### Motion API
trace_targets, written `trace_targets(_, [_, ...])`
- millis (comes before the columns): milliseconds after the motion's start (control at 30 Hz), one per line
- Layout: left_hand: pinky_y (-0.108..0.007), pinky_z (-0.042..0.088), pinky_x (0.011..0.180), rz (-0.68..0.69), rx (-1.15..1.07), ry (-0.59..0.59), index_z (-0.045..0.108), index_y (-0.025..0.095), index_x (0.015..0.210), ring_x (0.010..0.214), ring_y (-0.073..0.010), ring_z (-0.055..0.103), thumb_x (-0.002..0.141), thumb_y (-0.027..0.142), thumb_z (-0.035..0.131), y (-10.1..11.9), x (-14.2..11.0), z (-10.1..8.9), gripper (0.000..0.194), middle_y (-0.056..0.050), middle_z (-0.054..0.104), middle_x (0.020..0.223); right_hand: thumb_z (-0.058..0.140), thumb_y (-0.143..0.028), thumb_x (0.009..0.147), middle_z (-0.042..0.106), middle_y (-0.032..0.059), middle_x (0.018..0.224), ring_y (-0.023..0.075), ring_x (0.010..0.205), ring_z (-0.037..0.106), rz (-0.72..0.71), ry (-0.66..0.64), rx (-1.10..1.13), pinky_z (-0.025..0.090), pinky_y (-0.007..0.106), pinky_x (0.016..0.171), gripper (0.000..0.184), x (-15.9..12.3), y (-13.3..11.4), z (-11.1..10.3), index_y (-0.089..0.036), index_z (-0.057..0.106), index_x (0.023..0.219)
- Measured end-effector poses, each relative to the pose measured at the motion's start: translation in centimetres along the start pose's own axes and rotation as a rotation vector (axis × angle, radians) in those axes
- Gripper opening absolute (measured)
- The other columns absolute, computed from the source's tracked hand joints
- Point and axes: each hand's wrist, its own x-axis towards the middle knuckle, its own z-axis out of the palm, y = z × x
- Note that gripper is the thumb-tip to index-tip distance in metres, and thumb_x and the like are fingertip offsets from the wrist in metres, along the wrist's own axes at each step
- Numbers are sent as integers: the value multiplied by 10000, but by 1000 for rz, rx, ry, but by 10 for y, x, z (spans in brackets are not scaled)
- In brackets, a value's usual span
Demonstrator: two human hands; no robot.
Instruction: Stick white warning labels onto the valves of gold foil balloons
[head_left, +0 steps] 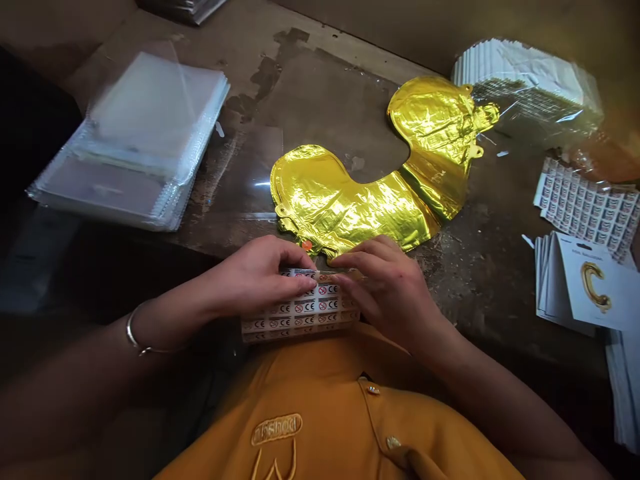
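1. The left hand (263, 277) is clamped on the sticker sheet (300, 308), thumb in front at its upper edge.
2. The right hand (393, 283) has its thumb and fingertips at the sheet's upper right part; whether they are fully closed on it, I cannot tell.
3. The sheet, printed with CE marks, is at the table's (320, 93) near edge, in front of the orange shirt (320, 407).
4. The gold foil balloon (370, 207) lies curved from near the hands toward the far right corner.
5. Clear bags (145, 133) are stacked at the left.
6. Along the right edge are more stickers (587, 207) and a "C" card (597, 280).
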Motion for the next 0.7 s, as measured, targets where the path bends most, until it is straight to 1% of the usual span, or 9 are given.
trace_targets(133, [-228,459,612,7,7,7,717,186,837,704,-157,621,766,325,596,-1,0,0,197,15,698,747,591,-241,876,667,27,800,164,791,544,17,-27,17,464,297,722,106,2,0,4,-198,681,842])
trace_targets(200, [-228,462,628,23,24,17,720,190,833,721,-159,627,765,327,599,-1,0,1,195,19,699,743,586,-244,877,673,24,785,167,774,538,16,-14,8,461,304,700,117,2,-2,5,-206,679,818])
trace_targets(267, [-221,460,626,24,24,26,719,189,820,722,-155,624,760,327,604,-1,1,1,189,22,698,735,564,-230,884,679,29,781,171,759,531,-13,14,-40,453,310,680,148,1,-3,6,-211,676,789])
trace_targets(333, [-212,453,599,11,-9,20,713,182,802,699,-148,614,751,328,613,-1,1,1,184,21,694,725,548,-209,884,687,34,799,179,756,524,-90,47,-122,442,326,683,153,-2,-3,7,-214,672,794])
trace_targets(433, [-205,444,561,-14,-89,1,700,172,773,659,-138,601,741,329,626,-2,1,1,177,15,687,711,551,-189,863,697,39,844,198,783,523,-257,102,-241,420,354,700,118,-7,2,10,-221,665,874])
trace_targets(500, [-203,446,547,-32,-133,-4,692,170,771,640,-133,598,740,328,633,-5,2,2,172,13,680,702,536,-183,861,698,26,863,197,785,529,-333,128,-289,398,358,694,147,-10,7,12,-247,655,915])
trace_targets(567, [-199,443,519,-58,-164,-9,688,170,786,608,-126,592,743,328,637,-7,3,2,171,11,671,692,519,-184,866,700,5,889,183,766,535,-372,132,-296,377,353,678,176,-13,12,14,-282,649,934])
trace_targets(700, [-187,418,454,-98,-223,-45,668,167,797,537,-113,579,758,332,624,-8,4,1,175,16,659,655,538,-180,857,702,-7,914,167,737,551,-423,133,-201,379,341,649,216,-17,10,13,-313,642,993])
